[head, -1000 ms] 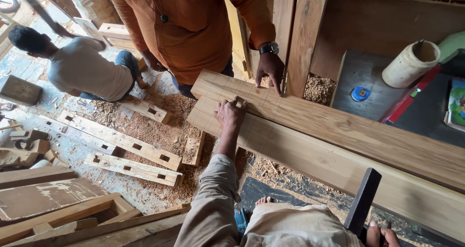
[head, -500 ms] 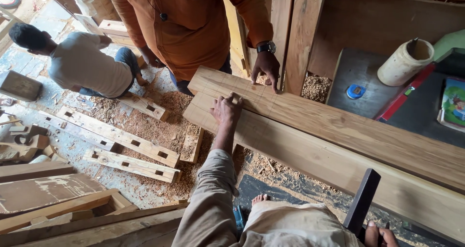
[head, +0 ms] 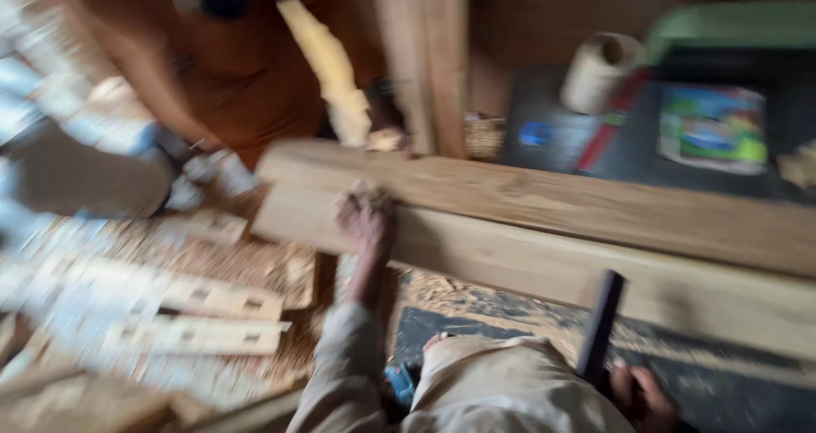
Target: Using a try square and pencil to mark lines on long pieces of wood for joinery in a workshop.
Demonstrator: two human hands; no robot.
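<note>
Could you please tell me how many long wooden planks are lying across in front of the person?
2: the far plank lies beside the near plank, which the left hand rests on. The picture is blurred, so others may be hidden.

Two long planks are lying side by side, the far plank running behind the near plank. The left hand is resting on the planks near their left end. The right hand is sitting below the near plank, gripping a dark bar. A roll is standing behind the planks. Notched timbers are lying on the floor to the left.
</note>
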